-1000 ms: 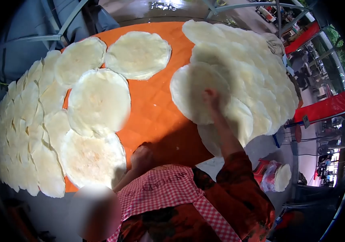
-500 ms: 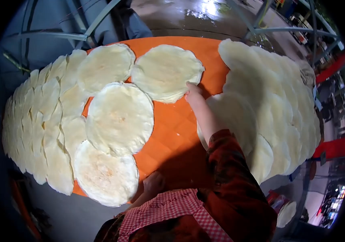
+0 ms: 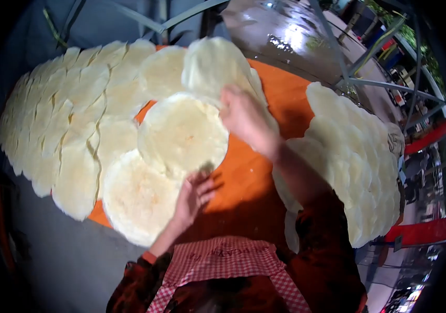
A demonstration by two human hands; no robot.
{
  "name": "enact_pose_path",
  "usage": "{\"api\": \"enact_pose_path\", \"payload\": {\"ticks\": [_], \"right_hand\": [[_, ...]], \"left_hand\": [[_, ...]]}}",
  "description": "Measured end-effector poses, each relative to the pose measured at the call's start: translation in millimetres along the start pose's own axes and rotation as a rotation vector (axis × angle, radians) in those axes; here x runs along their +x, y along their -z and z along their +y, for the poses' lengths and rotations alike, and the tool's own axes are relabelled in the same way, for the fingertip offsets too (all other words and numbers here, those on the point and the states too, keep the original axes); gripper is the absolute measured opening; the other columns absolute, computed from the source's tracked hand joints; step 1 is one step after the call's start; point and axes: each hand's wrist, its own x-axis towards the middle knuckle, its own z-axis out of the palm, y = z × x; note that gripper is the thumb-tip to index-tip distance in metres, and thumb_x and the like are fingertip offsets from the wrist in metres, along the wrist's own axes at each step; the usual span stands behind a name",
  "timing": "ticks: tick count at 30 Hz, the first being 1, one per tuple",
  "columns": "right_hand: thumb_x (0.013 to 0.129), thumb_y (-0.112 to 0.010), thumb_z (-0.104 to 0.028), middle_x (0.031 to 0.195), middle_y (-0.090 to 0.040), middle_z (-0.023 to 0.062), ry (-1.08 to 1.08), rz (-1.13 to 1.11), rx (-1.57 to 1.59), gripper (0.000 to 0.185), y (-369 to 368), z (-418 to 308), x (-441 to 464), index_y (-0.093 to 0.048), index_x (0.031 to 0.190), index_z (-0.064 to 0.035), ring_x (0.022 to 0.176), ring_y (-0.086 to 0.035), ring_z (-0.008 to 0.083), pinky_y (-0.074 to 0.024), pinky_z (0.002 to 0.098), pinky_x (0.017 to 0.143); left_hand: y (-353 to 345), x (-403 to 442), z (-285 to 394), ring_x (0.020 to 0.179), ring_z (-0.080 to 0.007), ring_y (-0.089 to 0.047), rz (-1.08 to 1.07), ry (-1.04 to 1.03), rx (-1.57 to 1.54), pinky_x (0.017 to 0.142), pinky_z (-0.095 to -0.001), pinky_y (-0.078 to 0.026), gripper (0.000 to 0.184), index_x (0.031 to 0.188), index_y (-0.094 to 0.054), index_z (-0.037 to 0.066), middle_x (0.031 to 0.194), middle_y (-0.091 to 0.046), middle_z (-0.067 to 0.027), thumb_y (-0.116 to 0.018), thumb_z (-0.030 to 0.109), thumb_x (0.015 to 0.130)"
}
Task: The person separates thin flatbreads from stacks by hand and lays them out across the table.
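Observation:
My right hand (image 3: 246, 117) is closed at the near edge of a thin round flatbread (image 3: 215, 65) at the top middle of the table. That sheet is partly raised and blurred, over others beneath it. My left hand (image 3: 194, 195), its fingers loosely apart, hovers by the near edge of a middle round flatbread (image 3: 184, 133) and holds nothing. Nearer me, a floury flatbread (image 3: 139, 198) lies partly under the middle one.
Rows of overlapping flatbreads (image 3: 61, 115) cover the left side of the orange table (image 3: 290, 107). A second spread of overlapping flatbreads (image 3: 361, 167) lies on the right. Metal bars (image 3: 395, 88) and a wet floor (image 3: 285, 36) are beyond the table.
My right hand has drawn back toward me, lifting the flatbread's near edge. My left hand has risen from the table's near edge and its fingers have opened. The view has shifted.

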Motion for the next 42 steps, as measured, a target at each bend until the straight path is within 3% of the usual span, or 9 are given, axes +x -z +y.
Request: {"api": "enact_pose_path", "payload": {"ticks": [3,6,12,16,23,29,36,37,42], "right_hand": [[0.072,-0.067,-0.012,0.089,-0.057,0.0086,0.078,-0.155,0.019,0.018,-71,-35,-76,-0.052,0.079,-0.0057,0.085,-0.058,0.0310,-0.0481,0.0417,0.070],[0.071,-0.076,-0.029,0.114,-0.053,0.0139,-0.133,-0.567,0.255,0.048,-141,-31,-136,-0.053,0.106,-0.0054,0.111,-0.052,0.0309,-0.0440,0.0387,0.091],[0.069,-0.076,-0.036,0.128,-0.047,0.0154,-0.213,-0.577,0.526,0.067,-180,5,-171,-0.050,0.122,-0.0044,0.124,-0.043,0.0313,-0.0367,0.0381,0.102],[0.077,-0.071,-0.031,0.124,-0.051,0.0140,-0.114,-0.465,0.513,0.050,-181,11,-173,-0.056,0.115,-0.0023,0.116,-0.050,0.0286,-0.0405,0.0357,0.098],[0.094,-0.051,-0.016,0.076,-0.060,0.0191,-0.276,-0.263,0.664,0.022,-172,5,-173,-0.057,0.092,0.0046,0.072,-0.060,0.0260,-0.0463,0.0354,0.070],[0.093,-0.056,-0.014,0.083,-0.063,0.0087,-0.391,-0.438,0.768,0.020,-180,28,-175,-0.062,0.099,0.0045,0.074,-0.056,0.0118,-0.0467,0.0287,0.070],[0.085,-0.067,-0.006,0.111,-0.064,0.0079,-0.605,-0.583,1.101,0.022,-173,49,-179,-0.067,0.105,0.0026,0.089,-0.062,0.0129,-0.0503,0.0267,0.077],[0.086,-0.065,-0.006,0.106,-0.066,0.0088,-0.420,-0.491,0.986,0.022,-177,45,-179,-0.065,0.106,0.0035,0.087,-0.063,0.0131,-0.0505,0.0275,0.076],[0.087,-0.060,-0.007,0.086,-0.067,0.0131,-0.354,-0.315,0.645,0.018,-182,32,-186,-0.062,0.102,0.0014,0.077,-0.063,0.0165,-0.0499,0.0297,0.072]], "left_hand": [[9,9,35,0.124,-0.0322,-0.045,-0.065,-0.091,-0.342,0.098,-0.0573,-0.041,0.064,0.141,-0.035,0.024,0.143,-0.039,-0.0092,-0.041,0.063,0.091],[45,9,27,0.126,-0.0312,-0.046,0.017,0.042,-0.275,0.105,-0.0506,-0.037,0.075,0.142,-0.032,0.011,0.139,-0.045,-0.0126,-0.037,0.066,0.091],[58,-8,18,0.130,-0.0310,-0.043,0.026,0.061,-0.335,0.106,-0.0466,-0.037,0.079,0.144,-0.029,0.007,0.142,-0.043,-0.0145,-0.038,0.065,0.091],[75,-2,11,0.125,-0.0320,-0.048,-0.005,0.126,-0.355,0.104,-0.0492,-0.039,0.073,0.141,-0.034,0.007,0.137,-0.049,-0.0150,-0.039,0.061,0.093],[67,-7,15,0.119,-0.0316,-0.053,0.072,0.142,-0.417,0.099,-0.0497,-0.043,0.052,0.133,-0.043,0.004,0.130,-0.054,-0.0151,-0.046,0.039,0.095],[74,-3,6,0.105,-0.0286,-0.061,0.196,0.112,-0.185,0.089,-0.0451,-0.053,0.040,0.126,-0.046,0.001,0.119,-0.058,-0.0144,-0.056,0.014,0.090],[73,-1,0,0.105,-0.0298,-0.061,0.378,0.134,-0.118,0.091,-0.0431,-0.051,0.036,0.124,-0.047,-0.001,0.117,-0.060,-0.0157,-0.053,0.014,0.092],[68,-2,0,0.105,-0.0300,-0.061,0.384,0.126,-0.115,0.091,-0.0434,-0.051,0.037,0.124,-0.047,-0.001,0.117,-0.060,-0.0158,-0.053,0.014,0.092],[69,-2,-1,0.109,-0.0302,-0.059,0.371,0.126,-0.112,0.093,-0.0433,-0.050,0.038,0.126,-0.046,-0.001,0.120,-0.059,-0.0157,-0.053,0.017,0.092]]}}
